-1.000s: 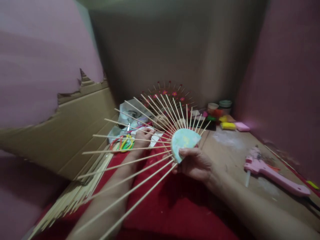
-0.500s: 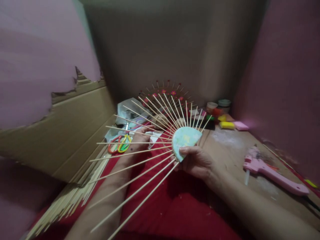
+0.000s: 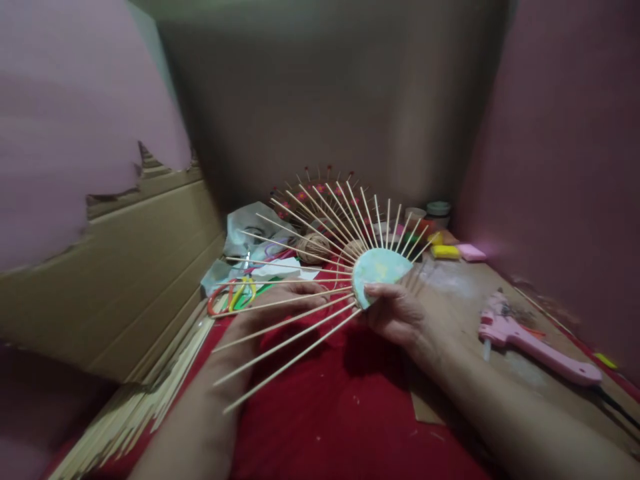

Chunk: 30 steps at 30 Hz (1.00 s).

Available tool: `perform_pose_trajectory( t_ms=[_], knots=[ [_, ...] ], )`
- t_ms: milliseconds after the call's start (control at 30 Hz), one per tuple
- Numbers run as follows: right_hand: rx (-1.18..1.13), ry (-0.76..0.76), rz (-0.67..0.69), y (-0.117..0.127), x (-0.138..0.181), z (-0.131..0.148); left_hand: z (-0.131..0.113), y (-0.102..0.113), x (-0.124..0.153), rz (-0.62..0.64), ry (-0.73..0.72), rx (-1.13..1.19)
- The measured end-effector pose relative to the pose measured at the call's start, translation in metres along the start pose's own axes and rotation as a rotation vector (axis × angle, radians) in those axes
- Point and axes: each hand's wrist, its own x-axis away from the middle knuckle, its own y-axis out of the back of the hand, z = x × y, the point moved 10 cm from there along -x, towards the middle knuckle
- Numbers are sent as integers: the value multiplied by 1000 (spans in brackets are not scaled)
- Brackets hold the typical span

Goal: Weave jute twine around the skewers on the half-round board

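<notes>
A pale blue half-disc with yellowish patches has thin wooden sticks radiating from its curved edge like a fan. My right hand grips the half-disc at its lower end, the thumb on its face and the other fingers partly hidden beneath. Behind and under the left-hand sticks is my left hand, its fingers stretched toward the half-disc. It appears to hold nothing, though sticks partly cover it. Orange-and-yellow scissors lie just beyond my left wrist.
A pink glue gun rests on a brown board at right. Loose sticks lie along the left beside torn cardboard. Farther back are a twine ball, a yellow packet and a flower-decorated stick piece. Red cloth spreads in front.
The stick fan and my right hand have shifted slightly right in view. My left hand has come lower and nearer, under the lower sticks. The view itself has turned a little.
</notes>
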Motion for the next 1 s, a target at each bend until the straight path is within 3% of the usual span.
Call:
perform_pose_trajectory(
  t_ms=[200,467,1000],
  knots=[
    [-14,138,-113,18,-4,22,-10,22,-18,107,83,-239],
    [-28,244,-276,38,-7,35,-16,76,-26,-63,-45,-98],
    [-18,186,-325,43,-5,29,-23,92,-27,-171,-163,156]
  ],
)
